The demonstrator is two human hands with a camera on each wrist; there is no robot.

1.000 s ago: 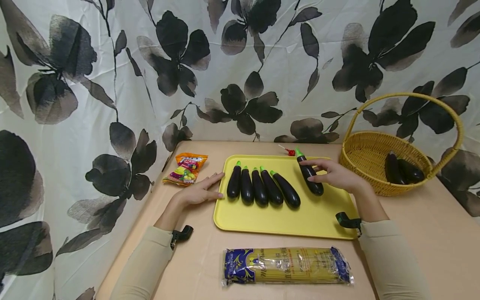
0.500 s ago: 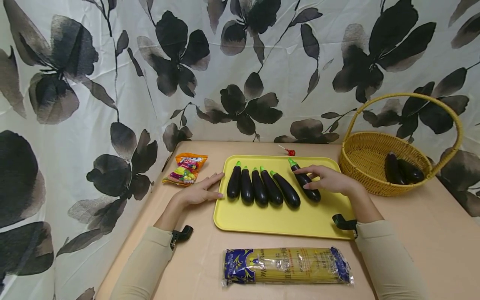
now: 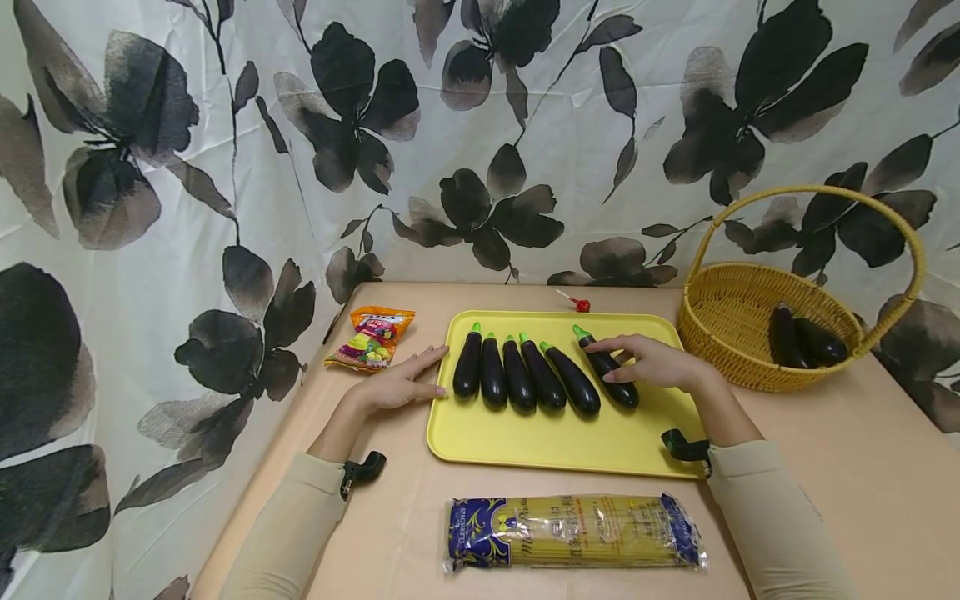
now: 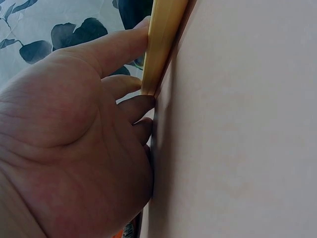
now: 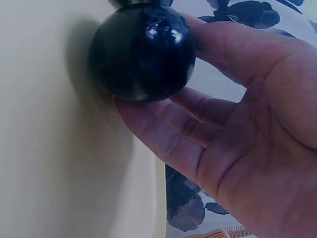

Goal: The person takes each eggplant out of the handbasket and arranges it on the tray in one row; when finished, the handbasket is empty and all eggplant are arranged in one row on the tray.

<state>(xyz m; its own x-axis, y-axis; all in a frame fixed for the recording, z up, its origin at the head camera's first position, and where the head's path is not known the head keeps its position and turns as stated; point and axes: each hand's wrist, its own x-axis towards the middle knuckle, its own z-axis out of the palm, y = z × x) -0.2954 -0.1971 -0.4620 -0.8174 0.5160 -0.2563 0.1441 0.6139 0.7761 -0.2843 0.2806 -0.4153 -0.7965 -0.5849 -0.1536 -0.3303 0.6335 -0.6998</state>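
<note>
On the yellow tray (image 3: 510,446), several dark eggplants (image 3: 492,375) with green stems lie side by side in a row. My right hand (image 3: 660,362) holds another eggplant (image 3: 626,395) just right of that row, its stem pointing to the back. From the right wrist view, the thumb and fingers (image 5: 163,134) are on opposite sides of this eggplant's (image 5: 143,54) round end, close over the tray. At the tray's left edge, my left hand (image 3: 393,383) touches the rim with its fingers extended. The left wrist view shows those fingertips against the rim (image 4: 161,44).
A wicker basket (image 3: 720,358) with a tall handle stands at the right, two eggplants (image 3: 806,337) inside. An orange snack bag (image 3: 372,337) lies behind the left hand. A red lollipop (image 3: 581,305) is behind the tray, and a spaghetti pack (image 3: 577,531) lies in front.
My right hand has moved the held eggplant left and a little toward me, down beside the row. The left hand has stayed at the tray's edge.
</note>
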